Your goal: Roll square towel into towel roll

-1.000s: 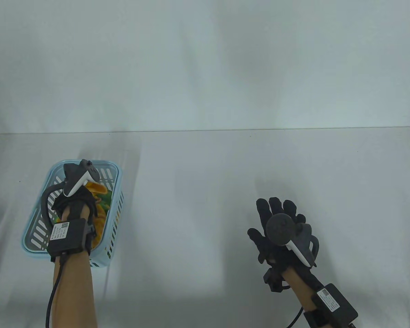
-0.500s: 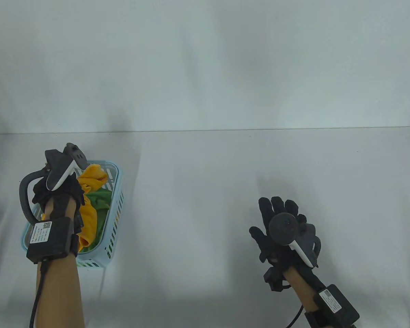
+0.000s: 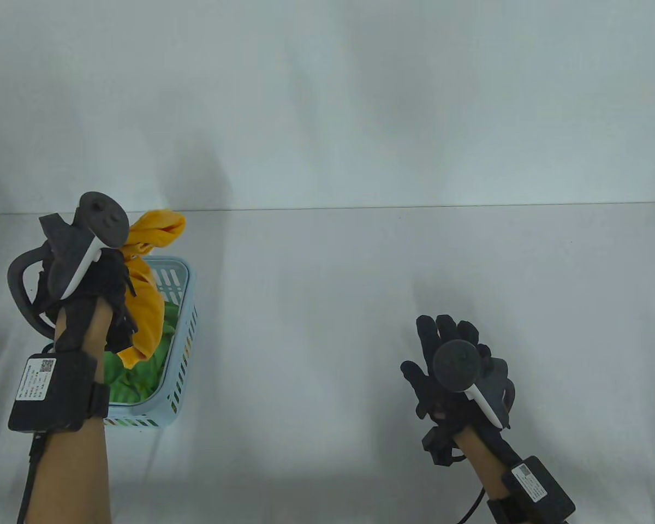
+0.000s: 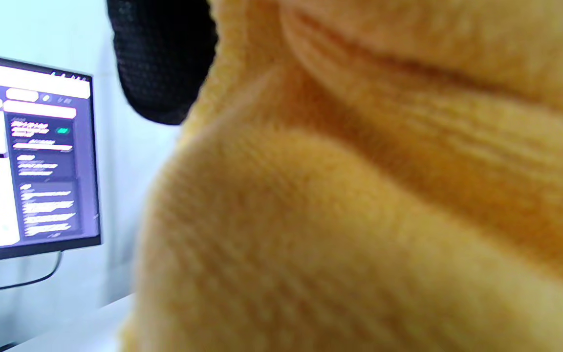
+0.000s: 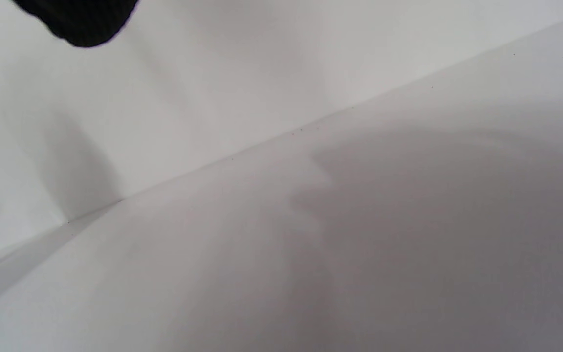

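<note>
My left hand (image 3: 106, 275) grips a bunched yellow towel (image 3: 147, 284) and holds it up above the light blue basket (image 3: 188, 316) at the table's left. The towel hangs down past the wrist, its lower end still over the basket. In the left wrist view the yellow towel (image 4: 359, 195) fills most of the frame, with one black gloved fingertip (image 4: 159, 63) at the top. My right hand (image 3: 447, 355) lies flat on the table at the right, fingers spread, holding nothing. A single right fingertip (image 5: 81, 22) shows in the right wrist view.
A green towel (image 3: 136, 371) lies in the basket under the yellow one. The white table (image 3: 316, 327) runs back to a white wall. A lit monitor (image 4: 27, 156) stands off to one side in the left wrist view.
My left hand has risen out of the basket, pulling the yellow towel up with it and uncovering the green towel. The right hand has hardly moved.
</note>
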{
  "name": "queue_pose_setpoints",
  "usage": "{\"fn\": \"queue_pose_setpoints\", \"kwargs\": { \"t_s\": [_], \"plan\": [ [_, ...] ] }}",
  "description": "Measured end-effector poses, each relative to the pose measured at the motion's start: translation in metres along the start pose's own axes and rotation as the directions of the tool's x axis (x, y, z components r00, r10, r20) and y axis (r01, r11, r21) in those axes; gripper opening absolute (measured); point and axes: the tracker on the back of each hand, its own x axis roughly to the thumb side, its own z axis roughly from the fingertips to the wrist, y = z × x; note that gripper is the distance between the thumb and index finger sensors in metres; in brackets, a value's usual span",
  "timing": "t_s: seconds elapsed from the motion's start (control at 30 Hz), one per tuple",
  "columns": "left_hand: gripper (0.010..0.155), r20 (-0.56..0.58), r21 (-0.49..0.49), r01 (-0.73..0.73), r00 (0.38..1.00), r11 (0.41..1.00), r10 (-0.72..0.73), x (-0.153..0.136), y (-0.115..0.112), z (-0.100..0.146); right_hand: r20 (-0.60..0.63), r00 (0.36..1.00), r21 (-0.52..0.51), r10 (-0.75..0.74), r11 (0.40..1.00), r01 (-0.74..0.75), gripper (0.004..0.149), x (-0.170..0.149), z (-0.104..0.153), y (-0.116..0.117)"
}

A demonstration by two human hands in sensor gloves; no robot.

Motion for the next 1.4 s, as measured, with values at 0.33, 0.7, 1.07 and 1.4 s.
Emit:
{"fn": "queue_pose_setpoints", "kwargs": {
  "t_s": [0.33,0.7,1.07,1.4],
  "plan": [
    [0.052,0.266,0.040,-0.227,0.941,0.973,0.208,0.062,0.024,0.039,-0.006,1.000,0.002,-0.005,1.000,0.005,0.079,-0.001,0.000,0.000],
    [0.052,0.445,-0.238,-0.324,0.802,0.916,0.399,0.117,-0.079,0.094,-0.021,1.000,-0.001,-0.021,1.000,0.021,0.079,-0.003,-0.001,-0.002],
    [0.052,0.469,-0.251,-0.304,0.792,0.919,0.390,0.110,-0.144,0.121,-0.045,0.999,0.002,-0.014,1.000,0.014,0.078,-0.007,-0.005,0.001],
    [0.052,0.451,-0.278,-0.346,0.777,0.896,0.440,0.093,-0.159,0.127,0.001,1.000,-0.027,-0.013,1.000,0.013,0.078,-0.001,-0.002,0.005]
  ]
}}
